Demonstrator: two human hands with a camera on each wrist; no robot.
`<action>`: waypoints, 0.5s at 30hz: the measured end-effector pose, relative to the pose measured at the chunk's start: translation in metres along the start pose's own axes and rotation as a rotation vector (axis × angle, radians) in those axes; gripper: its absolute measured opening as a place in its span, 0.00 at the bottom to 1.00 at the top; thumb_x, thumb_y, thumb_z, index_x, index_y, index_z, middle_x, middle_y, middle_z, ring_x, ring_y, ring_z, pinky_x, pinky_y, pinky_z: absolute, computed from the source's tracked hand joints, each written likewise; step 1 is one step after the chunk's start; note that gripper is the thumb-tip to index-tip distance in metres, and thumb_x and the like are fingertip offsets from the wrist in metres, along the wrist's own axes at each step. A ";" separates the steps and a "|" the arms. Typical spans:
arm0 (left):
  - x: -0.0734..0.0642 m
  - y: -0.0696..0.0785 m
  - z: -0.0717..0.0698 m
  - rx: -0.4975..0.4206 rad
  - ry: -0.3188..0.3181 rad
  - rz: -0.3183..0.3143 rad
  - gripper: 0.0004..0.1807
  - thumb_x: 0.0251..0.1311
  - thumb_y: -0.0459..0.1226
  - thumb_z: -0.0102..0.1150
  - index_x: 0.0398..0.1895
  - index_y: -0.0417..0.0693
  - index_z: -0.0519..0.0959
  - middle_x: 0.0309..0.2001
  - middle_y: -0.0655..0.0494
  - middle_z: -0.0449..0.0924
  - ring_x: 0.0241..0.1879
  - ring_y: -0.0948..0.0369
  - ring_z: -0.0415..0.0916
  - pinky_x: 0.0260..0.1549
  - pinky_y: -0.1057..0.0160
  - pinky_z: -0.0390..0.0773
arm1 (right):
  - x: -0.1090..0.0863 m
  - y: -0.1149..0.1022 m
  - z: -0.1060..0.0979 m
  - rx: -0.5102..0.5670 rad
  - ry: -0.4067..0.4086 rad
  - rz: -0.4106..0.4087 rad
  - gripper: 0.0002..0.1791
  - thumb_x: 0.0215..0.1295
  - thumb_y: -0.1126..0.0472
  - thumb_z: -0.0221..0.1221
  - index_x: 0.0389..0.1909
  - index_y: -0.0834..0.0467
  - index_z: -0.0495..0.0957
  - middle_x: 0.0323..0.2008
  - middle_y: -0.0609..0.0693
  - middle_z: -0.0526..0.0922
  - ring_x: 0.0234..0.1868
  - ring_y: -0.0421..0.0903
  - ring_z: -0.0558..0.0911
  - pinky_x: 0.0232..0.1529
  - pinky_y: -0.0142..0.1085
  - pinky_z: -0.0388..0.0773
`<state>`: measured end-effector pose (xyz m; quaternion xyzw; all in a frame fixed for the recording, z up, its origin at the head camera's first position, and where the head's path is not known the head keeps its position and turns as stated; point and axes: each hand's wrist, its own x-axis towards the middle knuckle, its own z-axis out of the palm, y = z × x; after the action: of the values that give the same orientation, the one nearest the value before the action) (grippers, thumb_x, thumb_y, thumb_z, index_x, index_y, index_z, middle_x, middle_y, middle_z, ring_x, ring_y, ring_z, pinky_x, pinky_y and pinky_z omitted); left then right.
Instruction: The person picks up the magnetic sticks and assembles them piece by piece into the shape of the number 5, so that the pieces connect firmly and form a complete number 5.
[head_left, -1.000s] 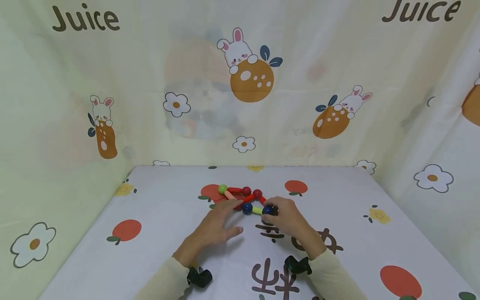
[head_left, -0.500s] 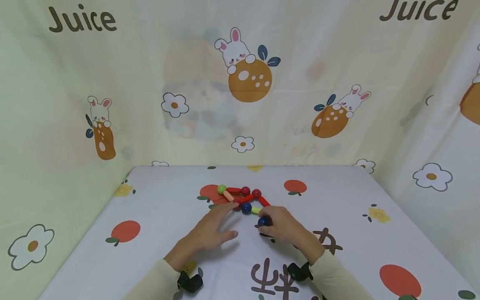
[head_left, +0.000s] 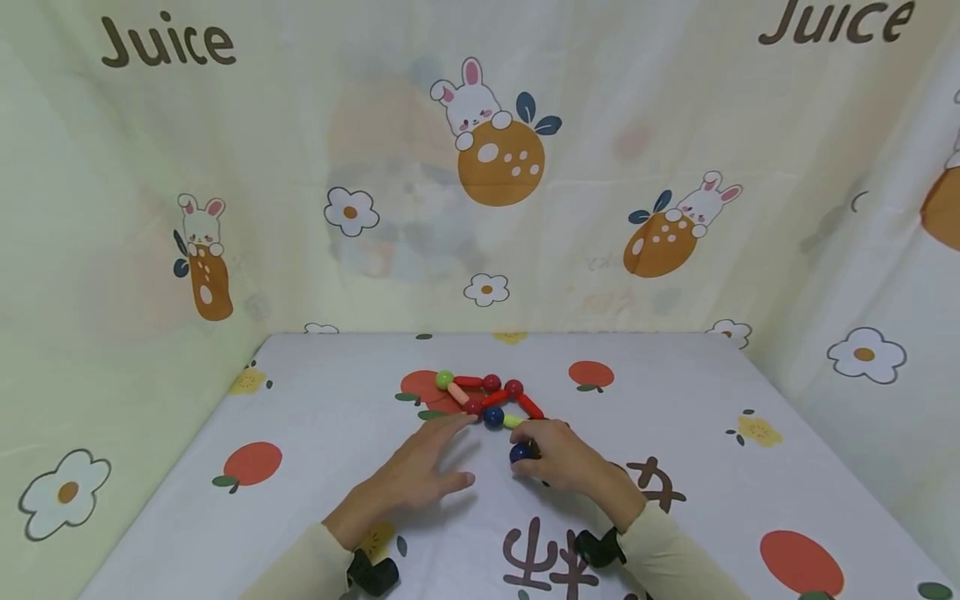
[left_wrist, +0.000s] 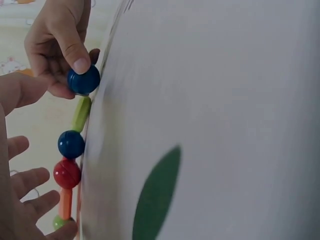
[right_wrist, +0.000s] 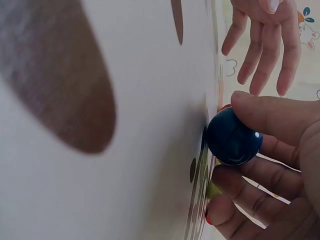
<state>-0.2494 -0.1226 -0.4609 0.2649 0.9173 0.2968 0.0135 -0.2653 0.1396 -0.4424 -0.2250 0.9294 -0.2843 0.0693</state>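
In the head view my right hand (head_left: 558, 457) pinches a dark blue ball (head_left: 519, 452) between thumb and fingers; the right wrist view shows this blue ball (right_wrist: 234, 137) close over the tablecloth. Behind it lies a toy figure of balls and rods. A yellow-green rod (head_left: 513, 422) runs from a second blue ball (head_left: 493, 417) toward my right fingers, which hide its far end. My left hand (head_left: 412, 475) is spread, its fingertips right by a red ball (head_left: 473, 407), with nothing in its grasp. A red rod (head_left: 530, 406) slants down behind the right hand.
The figure continues with a salmon rod (head_left: 457, 393), a light green ball (head_left: 445, 380), a dark red ball (head_left: 491, 382) and another red ball (head_left: 513, 389). A printed white cloth (head_left: 360, 375) covers the table; patterned curtains (head_left: 405, 275) stand behind and at both sides.
My right hand has drawn the blue ball toward me and slightly left, away from the slanting red rod's end. The left hand has shifted a little left and nearer to me.
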 end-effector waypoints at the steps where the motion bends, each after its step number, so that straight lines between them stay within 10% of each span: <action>1: 0.000 0.000 0.000 0.005 -0.001 0.000 0.44 0.60 0.53 0.66 0.79 0.65 0.59 0.77 0.60 0.60 0.76 0.56 0.56 0.71 0.42 0.61 | 0.000 0.000 0.000 0.000 -0.002 -0.003 0.19 0.60 0.56 0.73 0.51 0.56 0.82 0.44 0.46 0.84 0.46 0.46 0.78 0.55 0.50 0.80; 15: -0.004 -0.005 0.000 0.020 -0.015 -0.011 0.45 0.60 0.54 0.65 0.79 0.66 0.56 0.77 0.61 0.59 0.76 0.56 0.55 0.71 0.42 0.59 | 0.001 0.002 0.002 0.004 -0.010 0.011 0.22 0.59 0.53 0.73 0.52 0.56 0.82 0.45 0.46 0.83 0.45 0.45 0.77 0.52 0.46 0.82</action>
<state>-0.2490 -0.1282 -0.4641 0.2622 0.9216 0.2857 0.0194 -0.2664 0.1400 -0.4451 -0.2213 0.9296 -0.2847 0.0760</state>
